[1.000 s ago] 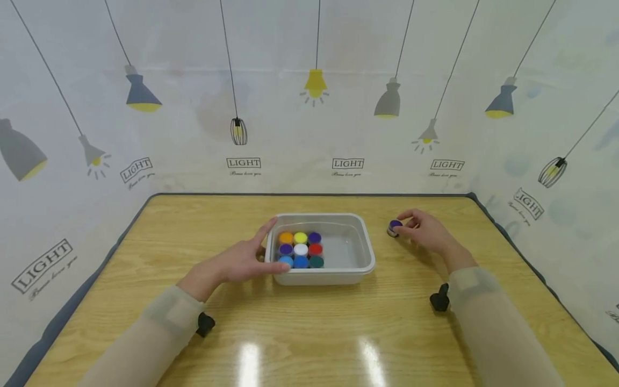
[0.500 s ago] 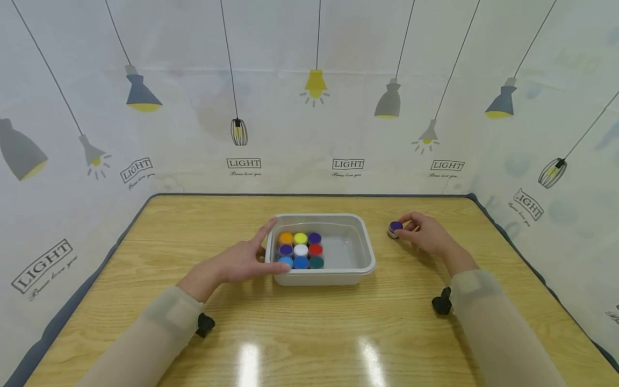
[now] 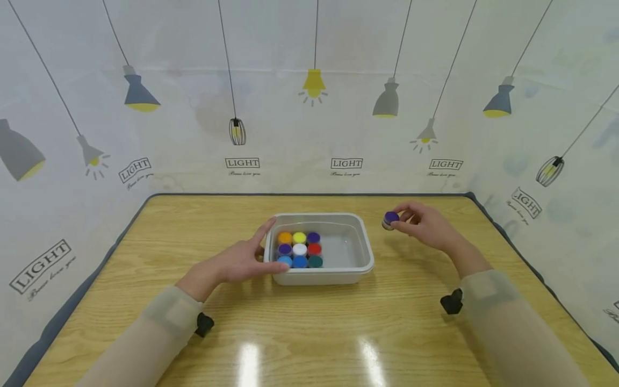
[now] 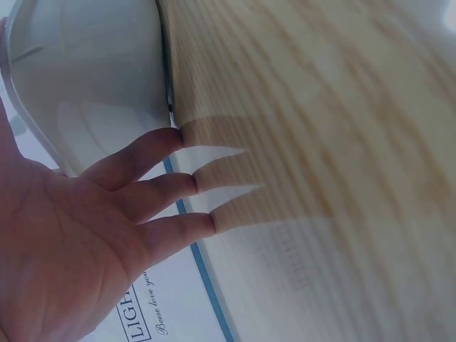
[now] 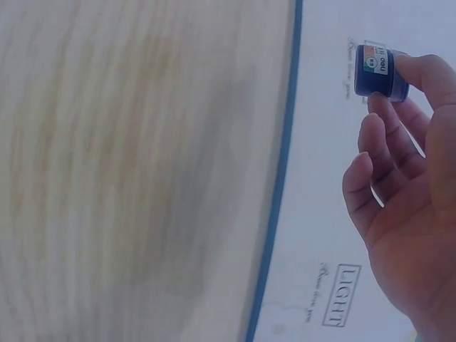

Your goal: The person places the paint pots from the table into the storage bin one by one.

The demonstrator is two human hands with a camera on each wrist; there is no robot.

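Observation:
Between thumb and fingertips, my right hand (image 3: 425,226) pinches a small paint jar (image 3: 390,220) with a purple lid, to the right of the tray. In the right wrist view the same jar (image 5: 381,73) shows a label on its dark blue-purple body, held clear of the table. My left hand (image 3: 244,260) steadies the left side of a white plastic tray (image 3: 345,273), thumb along the near rim and index finger at the far left corner. The left wrist view shows its other fingers (image 4: 153,153) extended, tips at the tabletop beside the tray wall.
Inside the tray's left part stand several paint jars in rows, among them an orange jar (image 3: 285,237), a white jar (image 3: 300,249) and a green jar (image 3: 316,262). The wooden table (image 3: 309,322) meets a lamp-printed backdrop (image 3: 290,118) at its far edge.
My right hand has lifted the purple-lidded jar off the table and shifted it slightly left toward the tray. The left hand and the tray have stayed put.

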